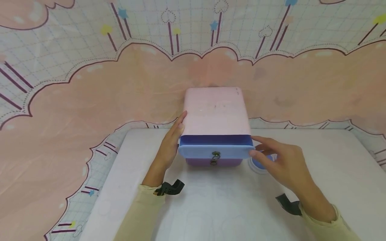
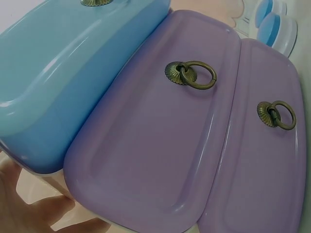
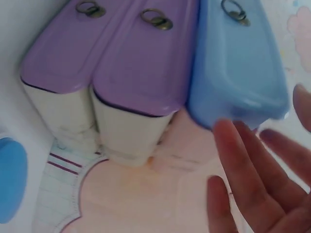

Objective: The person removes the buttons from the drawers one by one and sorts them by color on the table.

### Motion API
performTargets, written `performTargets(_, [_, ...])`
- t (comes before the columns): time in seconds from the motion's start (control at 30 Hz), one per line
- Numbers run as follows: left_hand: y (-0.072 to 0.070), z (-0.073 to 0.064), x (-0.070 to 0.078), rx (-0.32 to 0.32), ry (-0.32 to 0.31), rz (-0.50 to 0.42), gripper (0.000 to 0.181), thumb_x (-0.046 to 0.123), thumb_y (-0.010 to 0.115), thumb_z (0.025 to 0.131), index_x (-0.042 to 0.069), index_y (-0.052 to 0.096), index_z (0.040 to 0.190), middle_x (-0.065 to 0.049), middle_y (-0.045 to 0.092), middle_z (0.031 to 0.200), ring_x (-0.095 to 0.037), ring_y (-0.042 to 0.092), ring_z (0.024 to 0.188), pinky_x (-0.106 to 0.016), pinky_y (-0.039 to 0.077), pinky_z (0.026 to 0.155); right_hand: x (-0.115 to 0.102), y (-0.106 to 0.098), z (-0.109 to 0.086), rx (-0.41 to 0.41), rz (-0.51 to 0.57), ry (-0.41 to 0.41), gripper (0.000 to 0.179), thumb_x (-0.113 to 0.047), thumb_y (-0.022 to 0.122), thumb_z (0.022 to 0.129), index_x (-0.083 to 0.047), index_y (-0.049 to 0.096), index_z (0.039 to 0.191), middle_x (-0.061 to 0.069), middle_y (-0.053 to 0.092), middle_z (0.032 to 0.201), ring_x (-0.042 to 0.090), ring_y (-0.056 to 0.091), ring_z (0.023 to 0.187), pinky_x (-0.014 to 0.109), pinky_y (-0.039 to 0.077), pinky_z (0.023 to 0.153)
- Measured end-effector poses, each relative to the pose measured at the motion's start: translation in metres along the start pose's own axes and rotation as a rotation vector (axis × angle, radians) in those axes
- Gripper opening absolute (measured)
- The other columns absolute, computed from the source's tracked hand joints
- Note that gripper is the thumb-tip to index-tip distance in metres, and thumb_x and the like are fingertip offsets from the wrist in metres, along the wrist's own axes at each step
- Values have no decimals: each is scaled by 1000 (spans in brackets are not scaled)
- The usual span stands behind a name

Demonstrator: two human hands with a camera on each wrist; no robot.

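A small drawer cabinet with a pink top (image 1: pixel 215 110) stands on the white table. Its light blue top drawer (image 1: pixel 193 152) is pulled partway out, leaving a gap behind the front. Below are two purple drawers (image 2: pixel 146 126), both closed, with brass ring pulls (image 2: pixel 199 75). My left hand (image 1: pixel 169 147) rests along the cabinet's left side, fingers extended. At the drawer's right end is my right hand (image 1: pixel 280 162), its fingers spread and loosely bent. In the right wrist view its fingertips are by the blue drawer's side, and the thumb stands apart at the front.
A round container with blue on it (image 1: pixel 258 164) sits right of the cabinet, partly behind my right hand. Patterned cloth (image 1: pixel 144 83) covers the wall behind and shows beyond the table (image 1: pixel 211 201). Black straps (image 1: pixel 170 188) stick out at both wrists.
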State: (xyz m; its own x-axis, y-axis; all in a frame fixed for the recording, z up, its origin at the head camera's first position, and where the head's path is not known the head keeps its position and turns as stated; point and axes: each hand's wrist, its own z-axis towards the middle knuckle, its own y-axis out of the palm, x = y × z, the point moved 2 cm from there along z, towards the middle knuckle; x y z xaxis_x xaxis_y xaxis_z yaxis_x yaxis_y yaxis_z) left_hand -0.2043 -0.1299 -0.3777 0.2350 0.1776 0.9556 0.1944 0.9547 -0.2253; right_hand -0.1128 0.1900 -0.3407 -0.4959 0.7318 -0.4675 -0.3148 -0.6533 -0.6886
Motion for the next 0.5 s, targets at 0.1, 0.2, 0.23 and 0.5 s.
performTargets(0.1, [1,1,0,-1,3,3,50,47,33,109,42,31,159,21,24,166,-9,15,157,-53,9,128,-11,-4,-3,110,-19,6,44,-11,88,77,-13,76,119,2,80,89,22,76,74,8,46,63])
performTargets(0.2, [0,1,-1,3,3,2,50,47,33,109,42,32,159,21,24,166,-8,15,157,-52,10,128,-23,-5,-6,178,32,29,38,-7,90,75,-12,79,110,3,80,90,11,75,75,6,48,68])
performTargets(0.23, [0,1,-1,4,4,2,50,47,33,109,42,32,159,21,24,166,-8,15,157,-52,10,128,-27,-4,-7,180,66,34,36,-6,90,75,-12,79,108,2,80,91,7,74,75,6,49,69])
performTargets(0.5, [0,1,-1,-3,7,10,49,48,33,109,43,31,159,21,24,166,-8,15,157,-53,9,128,-40,34,-14,-82,316,127,27,-17,85,84,-13,78,110,-7,79,88,1,70,75,23,57,58])
